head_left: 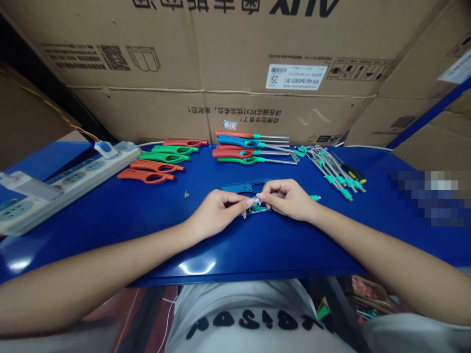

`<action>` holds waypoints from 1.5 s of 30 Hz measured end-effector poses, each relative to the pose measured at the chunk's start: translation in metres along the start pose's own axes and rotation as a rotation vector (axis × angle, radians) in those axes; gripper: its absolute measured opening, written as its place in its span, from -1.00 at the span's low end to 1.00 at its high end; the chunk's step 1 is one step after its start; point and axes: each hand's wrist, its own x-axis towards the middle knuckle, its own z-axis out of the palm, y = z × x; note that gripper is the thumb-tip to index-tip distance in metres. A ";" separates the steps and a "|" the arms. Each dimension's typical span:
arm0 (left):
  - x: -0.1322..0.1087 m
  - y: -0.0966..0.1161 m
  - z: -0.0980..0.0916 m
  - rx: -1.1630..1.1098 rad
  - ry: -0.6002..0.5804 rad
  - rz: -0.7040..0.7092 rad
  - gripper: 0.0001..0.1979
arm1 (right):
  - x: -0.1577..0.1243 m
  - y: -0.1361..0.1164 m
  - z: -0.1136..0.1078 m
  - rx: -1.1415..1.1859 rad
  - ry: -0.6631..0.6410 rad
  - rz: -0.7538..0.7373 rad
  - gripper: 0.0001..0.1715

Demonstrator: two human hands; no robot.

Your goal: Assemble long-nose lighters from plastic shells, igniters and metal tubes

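Observation:
My left hand (pixel 217 211) and my right hand (pixel 289 198) meet at the middle of the blue table (pixel 110 215). Both pinch a small pale part (pixel 256 201) between their fingertips. Under the fingers lies a lighter inner assembly (pixel 259 209) with a teal tip (pixel 315 198) sticking out to the right. Just behind my hands a blue lighter shell half (pixel 245 187) lies flat on the table. A tiny spring (pixel 187 194) rests to the left of my left hand.
Orange and green shell halves (pixel 158 164) lie at the back left. Assembled long-nosed lighters (pixel 250 147) are stacked at the back centre, metal rods with teal collars (pixel 333 171) at the back right. A white power strip (pixel 55 184) sits at the left. Cardboard boxes (pixel 235 68) wall the back.

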 end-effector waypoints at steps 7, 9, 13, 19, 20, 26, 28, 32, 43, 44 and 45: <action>0.000 0.001 0.000 -0.001 -0.006 0.026 -0.64 | -0.002 -0.001 0.001 -0.048 0.005 -0.036 -0.47; 0.000 0.003 -0.001 -0.008 -0.011 0.021 -0.65 | -0.002 -0.003 0.000 -0.037 -0.008 -0.037 -0.45; -0.001 0.004 -0.004 -0.003 -0.006 -0.029 -0.64 | -0.002 -0.004 -0.003 -0.083 -0.042 -0.034 -0.43; -0.001 0.001 -0.005 -0.014 -0.013 -0.078 -0.60 | -0.002 -0.001 -0.002 -0.088 -0.027 -0.058 -0.47; -0.001 0.001 -0.005 -0.015 -0.014 -0.082 -0.59 | -0.002 -0.001 -0.002 -0.082 -0.023 -0.066 -0.47; 0.001 0.001 -0.006 -0.036 -0.006 -0.095 -0.59 | -0.002 -0.002 -0.003 -0.054 -0.038 -0.079 -0.50; 0.001 0.001 -0.006 -0.026 -0.005 -0.092 -0.59 | -0.002 0.000 -0.004 -0.042 -0.034 -0.060 -0.51; 0.001 0.001 -0.004 0.000 0.004 -0.069 -0.60 | -0.001 0.004 -0.002 -0.033 -0.015 -0.051 -0.52; 0.003 0.008 -0.017 0.013 -0.077 -0.126 -0.68 | -0.002 0.004 0.001 -0.087 -0.036 -0.055 -0.54; 0.003 0.010 -0.020 0.028 -0.070 -0.119 -0.68 | -0.002 0.003 0.000 -0.089 -0.046 -0.052 -0.53; 0.003 0.012 -0.024 0.054 -0.060 -0.108 -0.67 | -0.001 0.002 0.000 -0.089 -0.054 -0.050 -0.52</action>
